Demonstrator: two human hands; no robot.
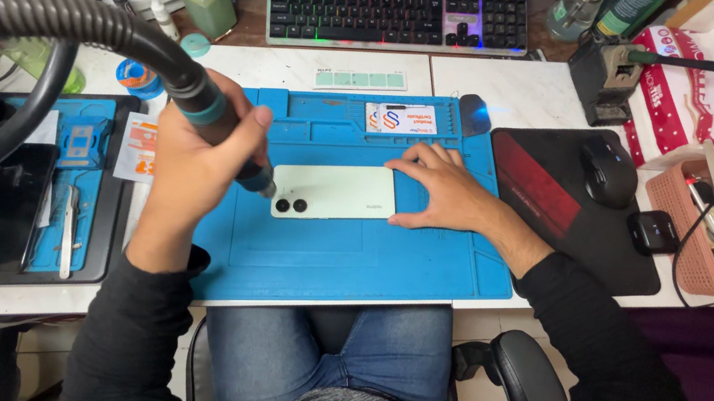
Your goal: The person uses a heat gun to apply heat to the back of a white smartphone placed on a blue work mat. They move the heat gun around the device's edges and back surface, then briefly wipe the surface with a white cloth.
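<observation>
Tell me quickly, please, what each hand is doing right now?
Left hand: closed on the hot-air nozzle, tip at the phone.
Right hand: open, flat on the phone's end.

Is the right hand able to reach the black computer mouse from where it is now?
Probably yes. The right hand lies flat on the end of the pale green phone, holding nothing. The black mouse sits on the dark pad just beyond it, with nothing between.

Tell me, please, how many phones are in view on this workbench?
2. A pale green phone lies face down on the blue mat, between the left hand and right hand. A dark phone lies on the left tray. Clutter may hide others.
</observation>
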